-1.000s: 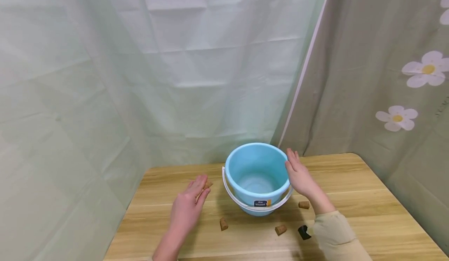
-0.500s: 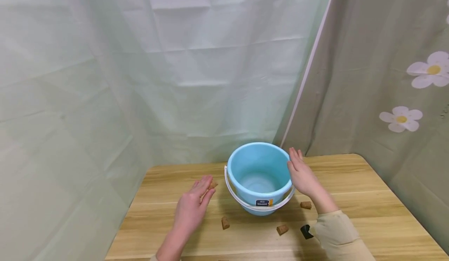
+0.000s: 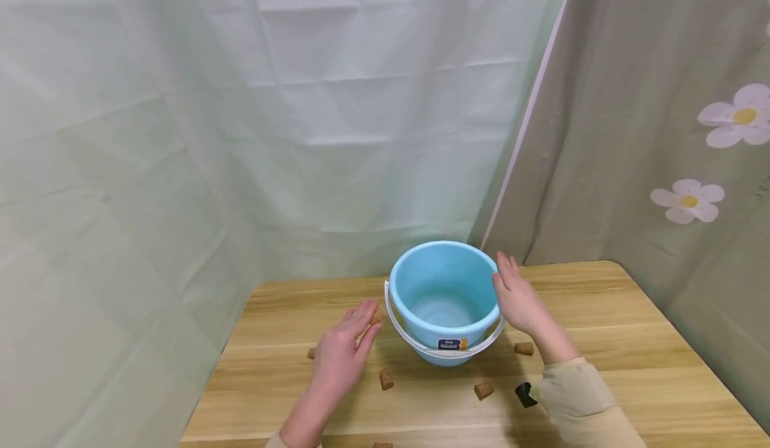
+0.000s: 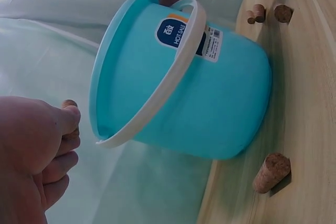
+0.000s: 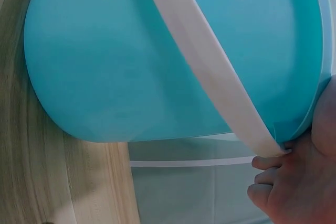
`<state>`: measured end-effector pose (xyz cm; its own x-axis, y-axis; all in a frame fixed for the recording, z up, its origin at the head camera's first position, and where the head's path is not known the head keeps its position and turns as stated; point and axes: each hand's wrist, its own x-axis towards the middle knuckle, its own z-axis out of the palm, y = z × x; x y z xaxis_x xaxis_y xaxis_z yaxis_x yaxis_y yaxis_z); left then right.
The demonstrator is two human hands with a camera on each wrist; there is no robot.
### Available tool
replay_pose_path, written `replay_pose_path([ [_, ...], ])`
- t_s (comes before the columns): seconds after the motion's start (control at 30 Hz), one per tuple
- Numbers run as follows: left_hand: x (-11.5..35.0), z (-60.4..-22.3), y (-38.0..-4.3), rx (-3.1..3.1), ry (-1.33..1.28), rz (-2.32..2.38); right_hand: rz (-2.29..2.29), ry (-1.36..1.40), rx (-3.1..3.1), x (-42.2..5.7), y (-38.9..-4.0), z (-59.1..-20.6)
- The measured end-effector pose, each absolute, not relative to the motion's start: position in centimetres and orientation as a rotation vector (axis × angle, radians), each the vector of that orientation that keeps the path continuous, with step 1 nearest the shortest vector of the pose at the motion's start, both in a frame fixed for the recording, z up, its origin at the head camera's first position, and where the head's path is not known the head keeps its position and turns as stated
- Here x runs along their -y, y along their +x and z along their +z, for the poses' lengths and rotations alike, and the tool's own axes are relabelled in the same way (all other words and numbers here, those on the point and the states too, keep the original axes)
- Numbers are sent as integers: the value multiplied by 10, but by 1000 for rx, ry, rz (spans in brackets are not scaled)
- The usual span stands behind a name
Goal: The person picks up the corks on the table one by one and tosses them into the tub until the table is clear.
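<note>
My left hand [image 3: 341, 351] pinches a small cork [image 3: 377, 315] between thumb and fingers, just left of the light blue bucket [image 3: 442, 341]. The left wrist view shows this cork [image 4: 70, 103] at the fingertips, apart from the bucket's rim. At the bucket's right side, my right hand [image 3: 520, 301] holds the rim beside the handle's end; its fingers [image 5: 260, 192] curl down outside the wall in the right wrist view. Upright on the table, the bucket has its white handle [image 3: 415, 349] lowered to the front. No corks show on the visible part of its floor.
Several corks lie on the wooden table [image 3: 265, 381]: one cork [image 3: 386, 379] before the bucket, one [image 3: 484, 390] front right, others left, right and at the bottom edge. A black curved piece [image 3: 525, 394] lies by the right sleeve. Curtains [image 3: 385, 134] hang behind.
My left hand has moved right with the cork, closer to the bucket. A cork on the table's left has come into view behind it. My right hand stays at the rim.
</note>
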<state>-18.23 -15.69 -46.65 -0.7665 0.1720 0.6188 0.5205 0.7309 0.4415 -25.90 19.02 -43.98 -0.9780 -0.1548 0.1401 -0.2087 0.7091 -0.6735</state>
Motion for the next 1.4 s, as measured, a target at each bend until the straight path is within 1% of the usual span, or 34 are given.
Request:
replay_pose_path([
  [0.53,143,-454,-184,2328,-587,-874,1151,299,2873,-192,-257,-433],
  [0.9,129,-444,-186,2316,-655,-869,1148,299,2852,-191,-256,-436],
  [1.17,104,-428,-198,2375,-802,-806,1135,302,2849,-191,-256,-436],
  [1.4,77,-411,-216,2557,-915,-597,1126,315,2845,-190,-255,-435],
])
